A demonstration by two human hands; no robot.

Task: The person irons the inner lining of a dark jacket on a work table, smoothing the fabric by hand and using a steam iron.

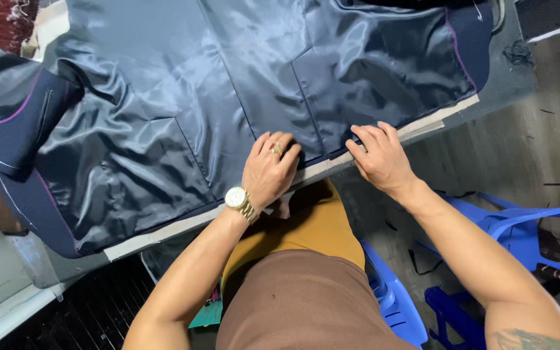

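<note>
A dark blue jacket [183, 97] is lying spread inside out across the worktop [513, 78], its shiny satin lining facing up and its pale hem strip [163, 234] running along the worktop's near edge. The left hand [269, 170] is pressing flat on the lining just above that hem strip, fingers close together and bent at the tips, gripping nothing that can be seen. A gold ring is sitting on one finger and a gold wristwatch [239, 201] is circling the wrist just below the jacket's hem. The right hand [382, 155] is resting just beside the left, a little further along the hem, with its fingertips curled onto the hem edge; whether they are pinching the fabric cannot be told.

A navy sleeve [8, 123] with a thin purple line is folding over the jacket's far left side. Below the hem, the person's mustard-coloured trousers [306, 227] and brown shirt are filling the middle. Blue plastic chairs [520, 227] are standing to the right of the jacket's hem, beneath the right forearm, on a grey floor littered with dark thread scraps.
</note>
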